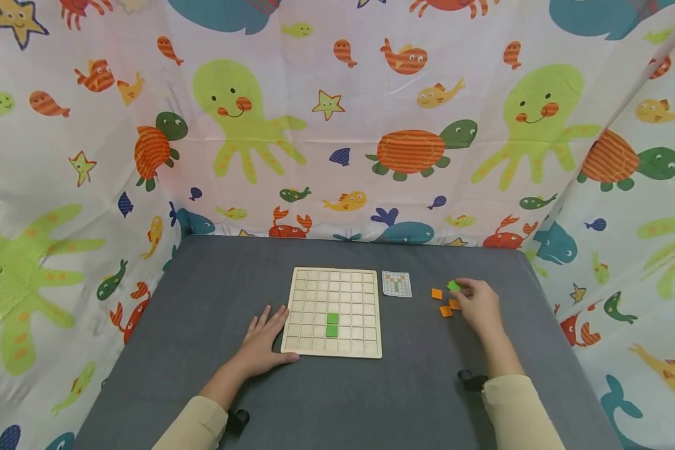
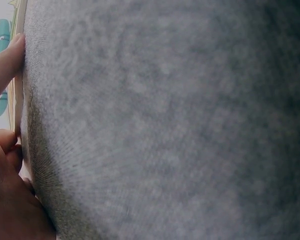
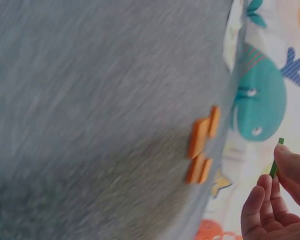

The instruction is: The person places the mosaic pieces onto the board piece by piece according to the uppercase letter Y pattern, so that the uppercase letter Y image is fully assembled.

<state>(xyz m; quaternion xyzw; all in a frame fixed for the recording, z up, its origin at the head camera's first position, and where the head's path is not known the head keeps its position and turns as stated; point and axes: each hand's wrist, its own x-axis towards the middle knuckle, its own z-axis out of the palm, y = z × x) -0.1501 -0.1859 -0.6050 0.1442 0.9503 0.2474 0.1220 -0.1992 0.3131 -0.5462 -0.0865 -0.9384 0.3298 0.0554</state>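
Observation:
A pale wooden grid board [image 1: 309,301] lies on the grey table, with two green square tiles [image 1: 332,319] set one below the other in its lower middle. My left hand [image 1: 261,345] rests at the board's left edge, fingers spread and thumb by the near left corner. In the left wrist view its thumb [image 2: 9,65] touches the board's edge. Off to the right, my right hand [image 1: 480,307] pinches a green tile [image 3: 274,169] between thumb and fingers, above the table. Several orange tiles [image 1: 446,311] lie just beside and below that hand, one partly covered by it.
A small printed card [image 1: 396,284] with a coloured grid lies right of the board's far corner. A curtain [image 1: 326,75] with sea animals hangs behind and at both sides of the table [image 1: 405,400]. Dark straps [image 1: 471,380] sit near both wrists.

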